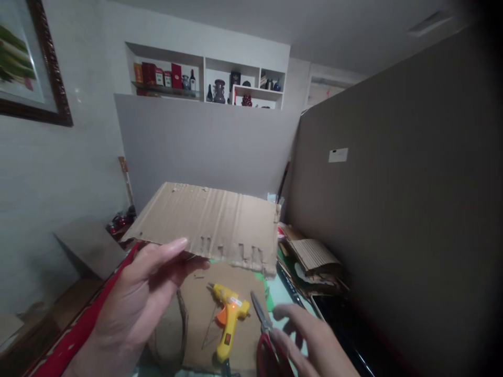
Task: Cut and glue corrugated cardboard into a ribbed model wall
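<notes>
Left hand (145, 288) has the near edge of a cardboard panel (212, 222) pinched between thumb and fingers, held up at a tilt. It's ribbed, roughly rectangular, with ragged edges and little torn notches. Right hand (310, 335) is loosely curled right by the red handles of some metal-bladed scissors (265, 326), can't tell if it's actually gripping them. Yellow glue gun (233, 309), orange trigger, lies on a flat cardboard sheet (196, 330) lower down.

Showing yellow on glue gun (233, 318), orange on trigger (221, 316), dark red on scissor handles (266, 344); running striped tan across upper cardboard sheet (212, 219).
</notes>
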`<state>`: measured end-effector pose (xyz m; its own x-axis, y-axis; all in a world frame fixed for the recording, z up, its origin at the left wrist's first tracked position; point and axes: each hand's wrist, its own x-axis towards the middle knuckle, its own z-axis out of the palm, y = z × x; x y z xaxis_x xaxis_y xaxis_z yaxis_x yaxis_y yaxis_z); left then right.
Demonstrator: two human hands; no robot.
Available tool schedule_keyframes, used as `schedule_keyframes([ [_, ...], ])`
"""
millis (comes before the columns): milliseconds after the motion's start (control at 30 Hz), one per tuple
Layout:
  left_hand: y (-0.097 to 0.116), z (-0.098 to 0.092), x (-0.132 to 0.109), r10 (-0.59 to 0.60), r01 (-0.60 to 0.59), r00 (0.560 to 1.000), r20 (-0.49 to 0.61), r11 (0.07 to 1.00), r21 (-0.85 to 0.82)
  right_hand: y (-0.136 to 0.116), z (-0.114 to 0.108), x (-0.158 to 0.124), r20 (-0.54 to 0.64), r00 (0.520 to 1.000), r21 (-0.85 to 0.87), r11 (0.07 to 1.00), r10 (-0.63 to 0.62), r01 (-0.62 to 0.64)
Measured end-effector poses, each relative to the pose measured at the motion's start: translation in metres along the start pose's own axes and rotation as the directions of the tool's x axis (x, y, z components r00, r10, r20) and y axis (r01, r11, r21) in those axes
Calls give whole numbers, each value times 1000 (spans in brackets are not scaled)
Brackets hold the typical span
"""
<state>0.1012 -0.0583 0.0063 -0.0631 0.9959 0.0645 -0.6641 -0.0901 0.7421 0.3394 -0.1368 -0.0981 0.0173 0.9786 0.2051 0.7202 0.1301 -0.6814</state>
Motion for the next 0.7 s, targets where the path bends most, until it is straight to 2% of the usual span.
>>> schedule_keyframes([
  [33, 0, 1, 0, -5, 5, 1000, -29, 1000, 1, -14, -12, 4, 6, 1000, 186, 982, -22, 21],
  [100, 1, 2, 0, -20, 20, 996, -82, 1000, 7, -39, -30, 12, -35, 998, 517, 853, -60, 69],
  [167, 3, 3, 1, -49, 50, 994, -95, 999, 15, -60, -39, 19, -108, 988, 661, 734, -109, 153],
  [333, 3, 2, 3, -32, 32, 999, -21, 999, 10, -89, -33, 38, -117, 972, 810, 547, -205, 213],
  [433, 1, 0, 2, -12, 11, 998, 57, 1000, 11, -95, -24, 50, -176, 969, 850, 469, -171, 238],
  [533, -3, 0, -6, -2, -11, 979, 202, 998, 64, -101, -16, 56, -191, 972, 868, 439, -137, 233],
  [600, -6, 1, -12, -42, 24, 961, 274, 997, 69, -105, -13, 56, -147, 977, 877, 436, -157, 202],
  [700, -13, 3, -20, -102, 88, 945, 311, 994, 57, -110, -13, 53, -96, 974, 871, 456, -203, 181],
])
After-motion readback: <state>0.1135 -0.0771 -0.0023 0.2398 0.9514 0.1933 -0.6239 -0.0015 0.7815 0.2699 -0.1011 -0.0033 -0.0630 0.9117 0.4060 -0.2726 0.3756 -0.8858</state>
